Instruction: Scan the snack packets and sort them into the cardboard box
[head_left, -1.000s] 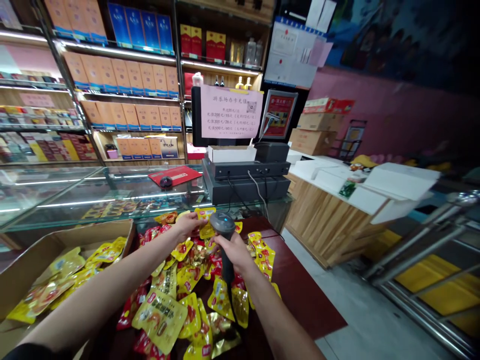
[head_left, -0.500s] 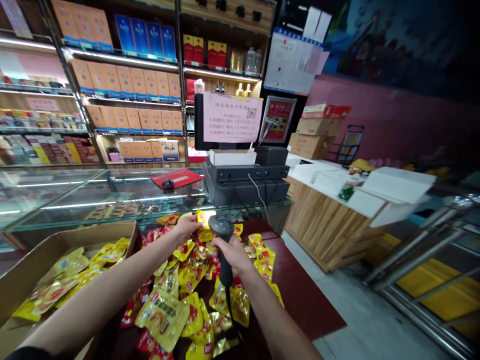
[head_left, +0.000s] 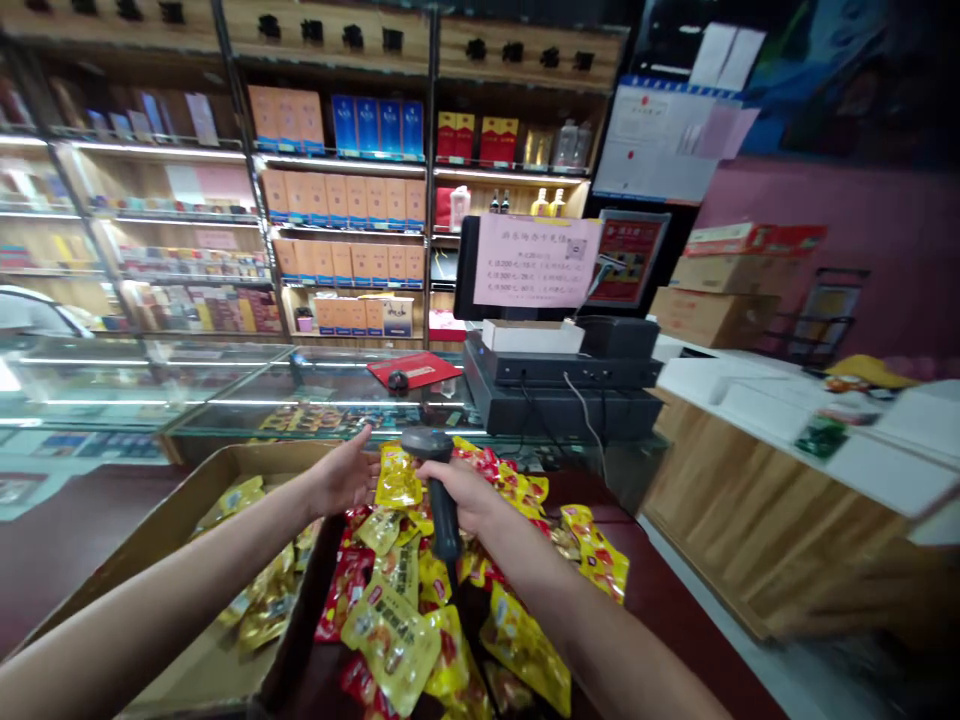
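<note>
Right hand [head_left: 474, 498]: fingers wrapped round the handle of a dark-grey plastic handheld scanner [head_left: 445, 515], its rounded head uppermost, cable hanging below. Left hand [head_left: 343, 480]: open, thumb raised clear of the other fingers, no hold on anything seen; fingertips at the left edge of a shiny yellow foil packet [head_left: 397, 478]; whether they touch it, cannot tell. That packet lies between the two hands, just left of the scanner.

Around and below: loose heap of yellow and red foil packets [head_left: 394, 640] on a dark red-brown tabletop [head_left: 664, 600]. To the left, under the forearm: open brown cardboard box [head_left: 154, 540], more packets inside. Beyond: glass-topped display counter [head_left: 322, 375], bearing a flat red mat [head_left: 439, 370] with a small black mouse [head_left: 398, 380]. Right of these: black monitor [head_left: 466, 265] fronted by a pink printed sheet [head_left: 536, 270].
</note>
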